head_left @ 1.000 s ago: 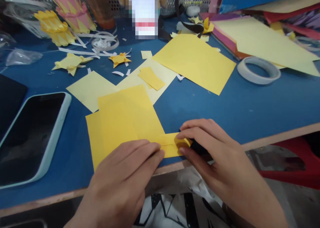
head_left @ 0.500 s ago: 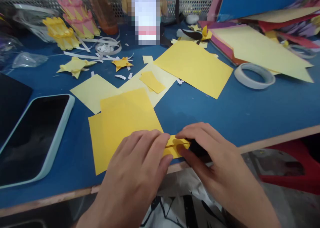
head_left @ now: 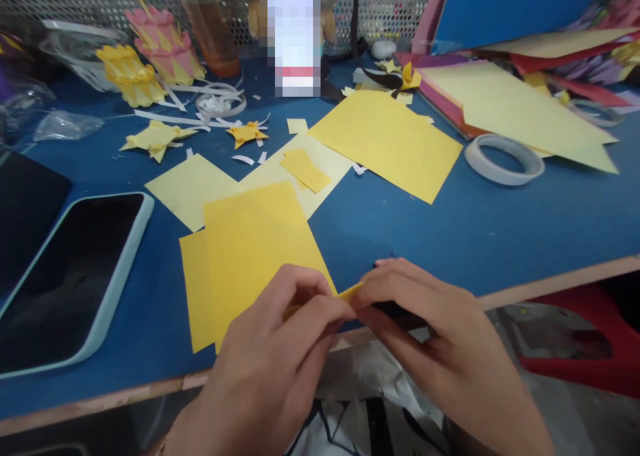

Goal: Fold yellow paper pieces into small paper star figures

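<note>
Both hands meet at the near edge of the blue table [head_left: 500,229]. My left hand [head_left: 280,356] and my right hand [head_left: 425,329] each pinch one end of a small yellow paper strip [head_left: 350,291], lifted just off the table; most of it is hidden by the fingers. A dark object shows under my right hand's fingers, and I cannot make it out. Right behind my left hand lie two stacked yellow paper sheets [head_left: 250,249].
A phone [head_left: 65,276] in a pale case lies at the left. A larger yellow sheet [head_left: 390,139], pale sheets and a small yellow scrap [head_left: 305,169] sit mid-table. A tape roll [head_left: 503,159], stacked coloured paper [head_left: 510,93], folded paper stars and paper lanterns [head_left: 150,59] lie farther back.
The small strip lay flat under my fingers a second ago. Both hands have closed into pinches on it and raised it off the table. The view has tilted slightly.
</note>
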Demonstrator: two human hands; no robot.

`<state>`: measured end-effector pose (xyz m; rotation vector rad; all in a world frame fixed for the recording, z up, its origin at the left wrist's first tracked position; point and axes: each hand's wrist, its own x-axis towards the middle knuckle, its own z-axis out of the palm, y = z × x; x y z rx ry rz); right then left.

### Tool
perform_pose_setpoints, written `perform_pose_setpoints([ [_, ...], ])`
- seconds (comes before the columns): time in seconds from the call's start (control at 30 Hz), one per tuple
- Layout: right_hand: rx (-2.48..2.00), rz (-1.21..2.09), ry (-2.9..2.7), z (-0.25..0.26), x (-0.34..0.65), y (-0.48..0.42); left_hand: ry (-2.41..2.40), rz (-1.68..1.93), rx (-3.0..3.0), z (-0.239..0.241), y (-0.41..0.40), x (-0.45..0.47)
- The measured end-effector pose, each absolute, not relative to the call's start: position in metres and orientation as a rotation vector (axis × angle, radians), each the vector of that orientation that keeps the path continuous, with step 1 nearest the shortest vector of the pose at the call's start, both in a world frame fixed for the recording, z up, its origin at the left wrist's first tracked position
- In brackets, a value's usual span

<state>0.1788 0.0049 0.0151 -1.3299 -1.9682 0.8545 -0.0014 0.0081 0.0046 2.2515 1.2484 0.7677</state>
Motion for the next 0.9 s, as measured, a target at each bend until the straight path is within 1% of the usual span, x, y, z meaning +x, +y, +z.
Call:
perform_pose_setpoints([
  [0.1,-1.221,0.915,-1.915,0.018,0.180,0.002,1.195,0.835,2.144,0.010,0.007,-0.005],
  [0.23,-1.077,0.852,-1.940,0.018,0.186,-0.002,1.198,0.907,1.936,0.015,0.005,-0.008],
  [0.37,-0.995,0.870,-1.992,0.017,0.190,0.000,1.193,0.857,1.826,0.016,0.006,-0.007],
  [0.57,-0.938,0.848,-1.953,0.017,0.185,0.008,1.157,0.760,1.930,0.012,0.012,-0.006],
  [0.67,-0.962,0.841,-1.946,0.016,0.184,0.011,1.142,0.727,1.998,0.011,0.013,-0.008],
  [0.9,-1.163,0.999,-1.763,0.015,0.176,0.010,1.170,0.768,1.969,0.011,0.011,-0.004],
])
